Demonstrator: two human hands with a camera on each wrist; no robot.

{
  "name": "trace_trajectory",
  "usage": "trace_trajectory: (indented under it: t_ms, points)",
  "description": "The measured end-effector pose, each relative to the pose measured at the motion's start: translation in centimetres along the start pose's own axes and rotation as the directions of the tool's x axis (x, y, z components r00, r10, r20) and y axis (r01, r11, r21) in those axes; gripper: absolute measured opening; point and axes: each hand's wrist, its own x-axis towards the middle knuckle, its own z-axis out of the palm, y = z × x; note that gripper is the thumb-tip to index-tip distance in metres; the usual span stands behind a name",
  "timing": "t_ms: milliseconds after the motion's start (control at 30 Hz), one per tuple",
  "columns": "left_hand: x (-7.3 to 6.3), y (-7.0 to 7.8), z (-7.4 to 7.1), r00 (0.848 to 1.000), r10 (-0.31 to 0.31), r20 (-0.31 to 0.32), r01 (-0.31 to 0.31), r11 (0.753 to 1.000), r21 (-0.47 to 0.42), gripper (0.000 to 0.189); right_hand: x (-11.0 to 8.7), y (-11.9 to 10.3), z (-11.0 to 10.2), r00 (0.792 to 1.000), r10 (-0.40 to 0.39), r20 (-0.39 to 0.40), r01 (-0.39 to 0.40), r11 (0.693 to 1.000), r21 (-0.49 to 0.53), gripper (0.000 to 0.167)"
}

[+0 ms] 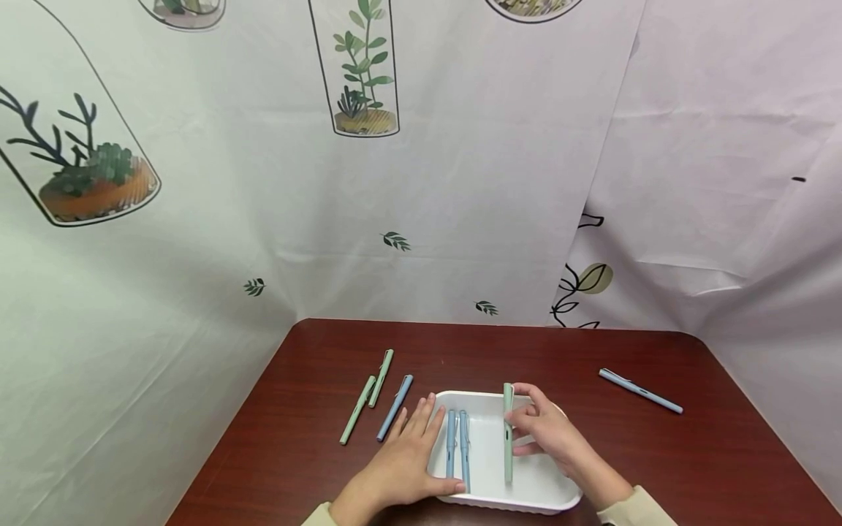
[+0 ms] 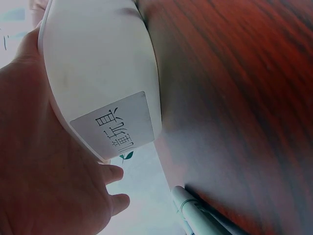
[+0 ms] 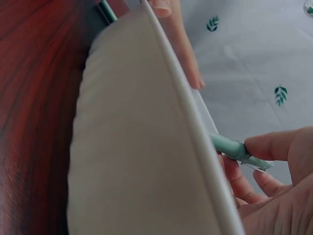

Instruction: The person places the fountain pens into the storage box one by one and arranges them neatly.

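Note:
A white tray point(image 1: 483, 498) stands at the table's near side. Inside it on the left, two blue pens point(image 1: 450, 442) lie side by side. My left hand point(image 1: 409, 462) rests along the tray's left rim, fingers spread and straight, the thumb across the near left corner by the blue pens. Over the tray, my right hand point(image 1: 546, 431) pinches a light green pen point(image 1: 508, 438) between thumb and fingers, near its clip end. In the right wrist view the tray's wall point(image 3: 132, 127) hides the lower part of this green pen point(image 3: 227, 146).
Left of the tray, two green pens point(image 1: 357, 410) and a blue pen point(image 1: 395, 408) lie on the dark red table point(image 1: 276, 446). Another blue pen point(image 1: 641, 391) lies at the far right. A printed white cloth point(image 1: 447, 190) hangs behind the table. The tray wall bears a label point(image 2: 117, 127).

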Motion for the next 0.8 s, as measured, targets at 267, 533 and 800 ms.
trace_trajectory:
  t_ms: [267, 533, 800]
  points:
    - [-0.1, 0.1, -0.1, 1.0, -0.006, 0.005, 0.006, 1.0, -0.005, 0.114, 0.1, 0.5, 1.2, 0.999, -0.021, 0.028, 0.02, 0.999, 0.034, 0.058]
    - [-0.1, 0.2, -0.1, 1.0, 0.003, -0.003, -0.003, 1.0, 0.003, 0.113, 0.2, 0.9, 2.1, 0.999, -0.016, 0.043, 0.013, 0.998, 0.057, 0.057]
    - [0.0, 0.1, 0.1, 1.0, 0.013, -0.011, -0.013, 1.0, 0.019, 0.113, 0.4, 1.4, 2.8, 0.999, -0.017, 0.037, 0.015, 0.998, 0.058, 0.058]
